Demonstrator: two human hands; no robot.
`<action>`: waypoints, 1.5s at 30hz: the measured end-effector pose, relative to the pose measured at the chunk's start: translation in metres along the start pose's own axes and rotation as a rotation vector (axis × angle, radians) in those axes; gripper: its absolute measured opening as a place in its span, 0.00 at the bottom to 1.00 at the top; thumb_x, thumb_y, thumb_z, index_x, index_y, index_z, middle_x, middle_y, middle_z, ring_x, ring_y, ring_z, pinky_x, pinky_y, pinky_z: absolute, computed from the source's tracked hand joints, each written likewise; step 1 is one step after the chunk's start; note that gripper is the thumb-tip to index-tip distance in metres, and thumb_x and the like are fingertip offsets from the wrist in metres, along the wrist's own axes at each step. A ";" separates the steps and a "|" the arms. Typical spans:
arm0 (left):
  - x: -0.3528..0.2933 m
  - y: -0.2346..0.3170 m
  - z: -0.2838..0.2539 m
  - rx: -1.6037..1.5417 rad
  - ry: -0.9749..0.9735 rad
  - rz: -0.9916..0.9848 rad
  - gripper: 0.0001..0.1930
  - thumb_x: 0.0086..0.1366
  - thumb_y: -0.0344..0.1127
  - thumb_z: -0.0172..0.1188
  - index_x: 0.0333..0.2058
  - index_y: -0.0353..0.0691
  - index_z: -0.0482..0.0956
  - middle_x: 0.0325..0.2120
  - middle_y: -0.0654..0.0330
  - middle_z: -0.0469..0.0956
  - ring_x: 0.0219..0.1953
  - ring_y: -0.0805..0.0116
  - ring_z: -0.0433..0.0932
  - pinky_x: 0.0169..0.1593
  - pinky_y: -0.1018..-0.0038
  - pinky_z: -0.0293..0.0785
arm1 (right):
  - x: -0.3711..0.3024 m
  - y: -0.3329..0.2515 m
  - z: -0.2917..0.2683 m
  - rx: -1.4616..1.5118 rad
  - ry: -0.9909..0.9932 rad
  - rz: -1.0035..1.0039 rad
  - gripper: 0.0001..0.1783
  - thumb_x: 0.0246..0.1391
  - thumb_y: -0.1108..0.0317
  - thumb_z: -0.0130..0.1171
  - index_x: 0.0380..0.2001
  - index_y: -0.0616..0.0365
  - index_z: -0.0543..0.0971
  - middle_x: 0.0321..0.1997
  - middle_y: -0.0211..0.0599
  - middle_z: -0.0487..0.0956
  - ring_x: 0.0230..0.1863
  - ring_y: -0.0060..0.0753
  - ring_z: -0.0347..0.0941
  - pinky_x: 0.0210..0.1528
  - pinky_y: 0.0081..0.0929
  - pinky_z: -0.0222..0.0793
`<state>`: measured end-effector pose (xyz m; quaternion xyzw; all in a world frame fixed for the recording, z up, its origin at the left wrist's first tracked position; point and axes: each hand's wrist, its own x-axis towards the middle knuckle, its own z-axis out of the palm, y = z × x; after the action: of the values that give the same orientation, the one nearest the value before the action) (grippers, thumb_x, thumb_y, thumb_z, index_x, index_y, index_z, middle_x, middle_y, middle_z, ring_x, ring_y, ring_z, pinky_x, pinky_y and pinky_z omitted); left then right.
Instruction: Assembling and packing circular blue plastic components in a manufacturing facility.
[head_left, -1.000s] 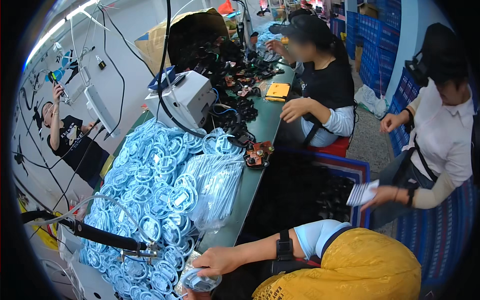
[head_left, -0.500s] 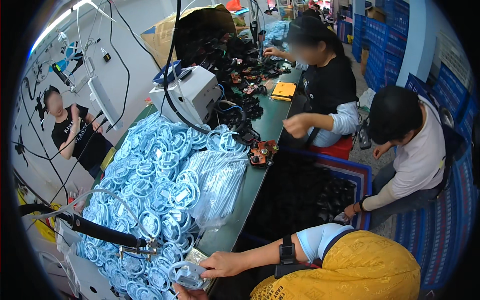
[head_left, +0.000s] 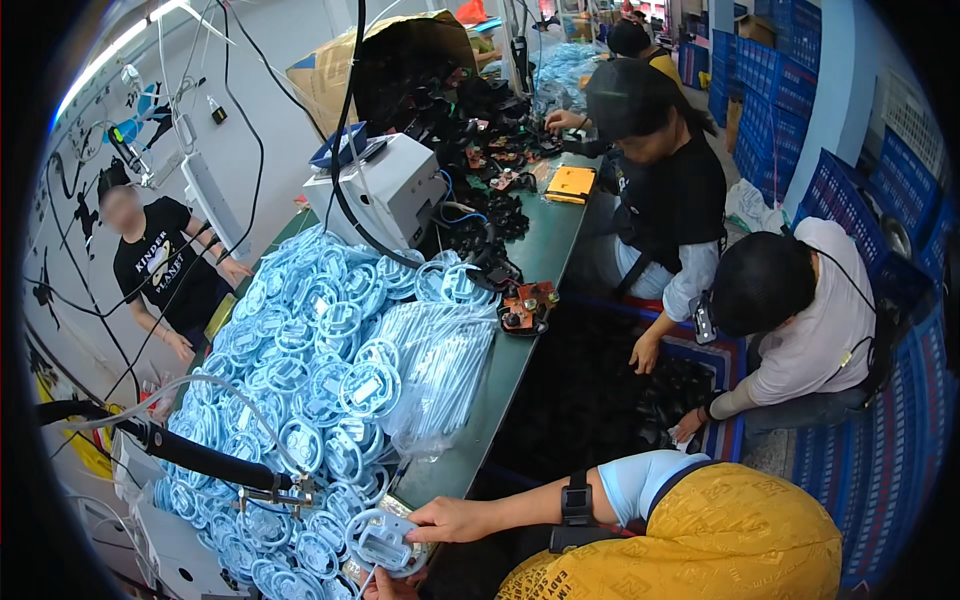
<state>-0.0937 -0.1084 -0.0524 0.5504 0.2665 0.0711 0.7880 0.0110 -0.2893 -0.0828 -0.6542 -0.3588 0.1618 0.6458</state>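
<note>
A light-blue round plastic part [head_left: 383, 543], ring-shaped with a raised block in its middle, is held at the near end of the bench. My right hand [head_left: 452, 520], coming in from the right with a black strap on its wrist, grips the part's right rim. Just below it, at the bottom edge, my left hand [head_left: 388, 588] is partly cut off by the picture. Its fingertips pinch a thin pale-blue strip [head_left: 367, 581] by the part's lower rim. Beside both hands lies a large heap of similar light-blue parts [head_left: 300, 370].
On the green bench [head_left: 525, 370] lie a clear bag of pale-blue sticks [head_left: 447, 370] and a brown-and-black assembly [head_left: 527, 308]. A black metal arm [head_left: 200, 458] reaches over the heap. A white machine [head_left: 375, 190] stands farther back. Two co-workers sit at the right; another person stands left.
The blue part has turned from a tilted position to show its face, and my left fingers have shifted along its lower edge. A co-worker's hand has dropped from beside the bench toward the floor bin.
</note>
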 end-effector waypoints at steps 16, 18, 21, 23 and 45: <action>0.020 -0.031 -0.011 0.111 -0.083 0.138 0.16 0.68 0.40 0.52 0.45 0.31 0.73 0.32 0.57 0.76 0.30 0.67 0.75 0.29 0.72 0.71 | -0.019 -0.003 -0.006 0.263 0.045 0.263 0.18 0.63 0.53 0.50 0.34 0.59 0.77 0.15 0.27 0.67 0.18 0.18 0.64 0.22 0.23 0.60; 0.015 -0.018 -0.001 0.090 -0.284 0.090 0.19 0.67 0.43 0.52 0.52 0.38 0.69 0.43 0.55 0.76 0.42 0.61 0.78 0.39 0.64 0.78 | -0.018 -0.012 -0.008 0.381 0.096 0.315 0.16 0.62 0.55 0.52 0.34 0.58 0.78 0.16 0.24 0.69 0.19 0.15 0.64 0.22 0.19 0.60; 0.018 -0.003 0.038 -0.080 -0.382 -0.054 0.21 0.70 0.47 0.47 0.54 0.40 0.68 0.46 0.58 0.77 0.39 0.64 0.80 0.32 0.69 0.79 | -0.014 -0.024 -0.030 0.276 0.131 0.384 0.11 0.60 0.58 0.58 0.35 0.55 0.79 0.20 0.22 0.71 0.21 0.12 0.65 0.23 0.16 0.61; 0.037 -0.008 0.041 -0.217 -0.508 -0.111 0.23 0.70 0.48 0.47 0.51 0.33 0.70 0.38 0.52 0.80 0.33 0.61 0.82 0.32 0.70 0.81 | -0.011 -0.043 -0.046 0.399 0.081 0.318 0.11 0.57 0.63 0.61 0.40 0.56 0.77 0.26 0.21 0.75 0.24 0.11 0.65 0.24 0.14 0.62; 0.022 0.001 0.027 -0.405 -0.796 -0.044 0.21 0.70 0.49 0.45 0.54 0.41 0.67 0.48 0.57 0.75 0.47 0.60 0.77 0.47 0.62 0.76 | -0.017 -0.093 -0.016 -0.235 0.064 -0.191 0.13 0.46 0.65 0.66 0.26 0.62 0.73 0.21 0.38 0.75 0.19 0.32 0.71 0.23 0.26 0.65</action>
<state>-0.0617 -0.1213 -0.0519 0.3639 -0.0653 -0.1124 0.9223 -0.0144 -0.3213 0.0035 -0.6931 -0.4151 0.0358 0.5883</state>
